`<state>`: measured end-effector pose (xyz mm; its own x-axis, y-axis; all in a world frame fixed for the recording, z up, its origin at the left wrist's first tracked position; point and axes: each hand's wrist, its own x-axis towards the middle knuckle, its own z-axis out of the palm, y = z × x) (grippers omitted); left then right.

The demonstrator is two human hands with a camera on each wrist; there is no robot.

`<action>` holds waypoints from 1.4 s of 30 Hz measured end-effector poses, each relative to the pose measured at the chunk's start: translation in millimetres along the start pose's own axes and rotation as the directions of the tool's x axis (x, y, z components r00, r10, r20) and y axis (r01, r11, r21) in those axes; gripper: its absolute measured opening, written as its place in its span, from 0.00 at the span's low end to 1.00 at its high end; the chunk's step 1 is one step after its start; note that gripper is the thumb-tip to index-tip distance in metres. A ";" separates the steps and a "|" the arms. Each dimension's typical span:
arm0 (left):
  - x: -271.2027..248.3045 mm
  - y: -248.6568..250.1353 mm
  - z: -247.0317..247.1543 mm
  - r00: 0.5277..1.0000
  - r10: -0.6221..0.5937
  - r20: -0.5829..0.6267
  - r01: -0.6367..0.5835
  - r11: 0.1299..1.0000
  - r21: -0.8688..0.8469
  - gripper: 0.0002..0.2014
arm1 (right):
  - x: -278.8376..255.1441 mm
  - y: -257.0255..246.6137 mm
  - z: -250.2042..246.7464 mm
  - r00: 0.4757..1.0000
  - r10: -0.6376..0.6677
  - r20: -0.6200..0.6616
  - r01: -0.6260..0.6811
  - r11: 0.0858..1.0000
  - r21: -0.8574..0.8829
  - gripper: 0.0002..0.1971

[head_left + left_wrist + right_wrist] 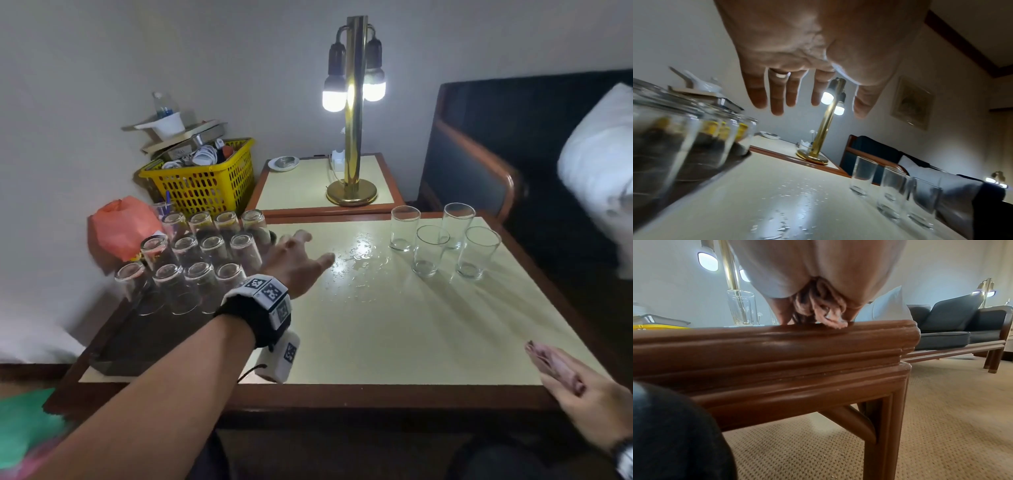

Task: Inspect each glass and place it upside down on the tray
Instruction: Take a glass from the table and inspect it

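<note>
Glass tumblers (442,240) stood upright, right of your spread, empty left hand (294,260) — nearer than your right hand (582,401), which pinched a cloth (544,359).

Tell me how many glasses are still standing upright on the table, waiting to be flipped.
4. They cluster at the far right of the table: back-left glass, back-right glass, front-left glass, front-right glass. None looks hidden; all others sit inverted on the tray.

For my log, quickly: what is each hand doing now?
Left hand: open, fingers spread, holding nothing.
Right hand: holding a pink cloth.
</note>
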<state>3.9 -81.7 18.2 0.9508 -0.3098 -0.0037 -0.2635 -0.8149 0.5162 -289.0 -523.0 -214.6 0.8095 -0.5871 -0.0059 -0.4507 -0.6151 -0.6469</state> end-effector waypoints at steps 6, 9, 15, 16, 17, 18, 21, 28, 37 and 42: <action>29.5 70.2 65.3 0.971 0.110 0.214 -0.067 0.978 -0.198 0.28 | -47.1 -116.7 -14.9 0.977 0.064 -0.205 -0.082 0.993 -0.081 0.28; 45.0 98.3 104.4 0.959 0.116 0.260 -0.052 0.969 -0.242 0.30 | -46.6 -108.1 -8.0 0.971 0.048 -0.233 -0.069 0.994 -0.082 0.29; 78.5 130.7 161.0 0.965 0.057 0.256 0.022 0.956 -0.294 0.43 | -46.4 -92.2 1.0 0.952 -0.123 -0.282 0.084 0.986 -0.146 0.30; 84.1 133.6 167.8 0.967 0.035 0.253 0.046 0.950 -0.309 0.44 | -45.5 -91.6 1.3 0.944 -0.137 -0.300 0.091 0.982 -0.163 0.31; 89.5 135.4 174.6 0.969 0.014 0.247 0.069 0.944 -0.324 0.46 | -44.9 -91.7 1.1 0.936 -0.157 -0.317 0.102 0.978 -0.183 0.31; 94.6 136.8 181.6 0.972 -0.003 0.234 0.085 0.937 -0.340 0.46 | -44.2 -91.8 1.4 0.928 -0.178 -0.327 0.114 0.972 -0.206 0.31; 103.6 141.4 199.7 0.984 -0.022 0.174 0.092 0.908 -0.408 0.46 | -42.1 -88.5 3.9 0.925 -0.199 -0.324 0.125 0.964 -0.235 0.32; 102.3 147.1 211.7 0.990 -0.021 0.141 0.090 0.861 -0.501 0.35 | -42.4 -81.0 6.9 0.919 -0.206 -0.336 0.133 0.965 -0.228 0.31; 36.9 120.5 135.2 0.987 -0.008 0.161 0.135 0.589 -0.797 0.31 | -39.2 -114.2 -26.1 0.994 0.005 -0.109 -0.019 0.992 -0.124 0.22; -17.1 97.9 77.5 0.956 0.064 0.287 0.201 0.570 -0.797 0.37 | -48.4 -210.6 -50.9 0.970 -0.177 -0.164 0.211 0.952 0.221 0.16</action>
<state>-50.8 -194.1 2.4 0.8448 -0.4893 -0.2164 0.1710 -0.1363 0.9758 -252.4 -391.8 -39.3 0.8039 -0.5469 0.2337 -0.1754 -0.5935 -0.7855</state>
